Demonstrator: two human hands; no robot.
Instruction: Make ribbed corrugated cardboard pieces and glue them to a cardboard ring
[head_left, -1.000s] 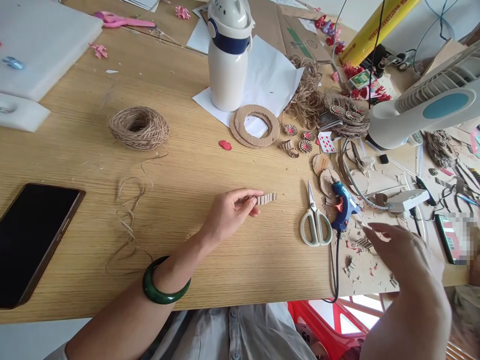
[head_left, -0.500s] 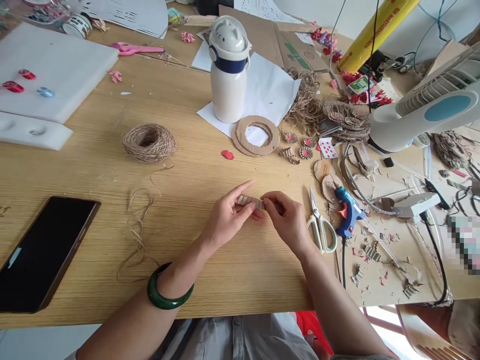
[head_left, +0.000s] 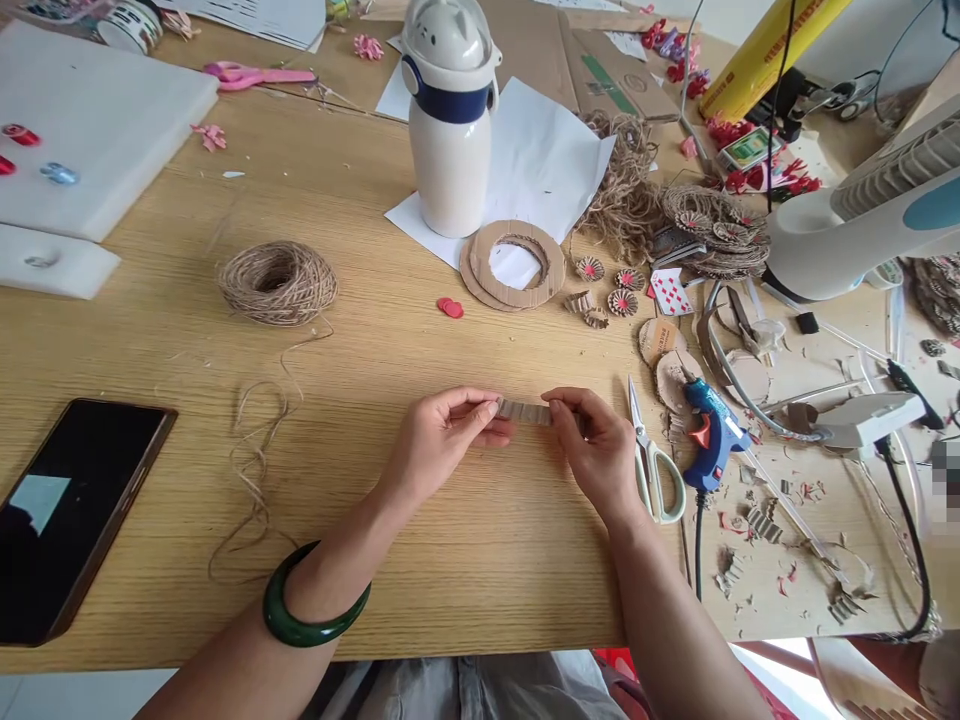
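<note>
A short strip of corrugated cardboard (head_left: 525, 411) is stretched level between my two hands, above the wooden table. My left hand (head_left: 442, 432) pinches its left end between thumb and fingers. The right end is gripped by my right hand (head_left: 592, 440), whose curled fingers hide that part. Just right of my right hand lie white-handled scissors (head_left: 651, 465), blades pointing away. Beyond my hands are two red paper discs (head_left: 450, 308), stacked cardboard rings (head_left: 555, 285) and several small fluted cardboard rosettes (head_left: 623, 302) with red centres.
A twine ball (head_left: 277, 284) trails loose cord on the left, near a phone (head_left: 82, 510). The white bottle (head_left: 451, 170) stands at the back. A blue glue gun (head_left: 712, 435), cables, scraps and a white fan (head_left: 862, 230) crowd the right side.
My hands have moved apart, so more of the cardboard strip shows between them. My left hand's fingers have closed in on the strip's end. The view has shifted slightly.
</note>
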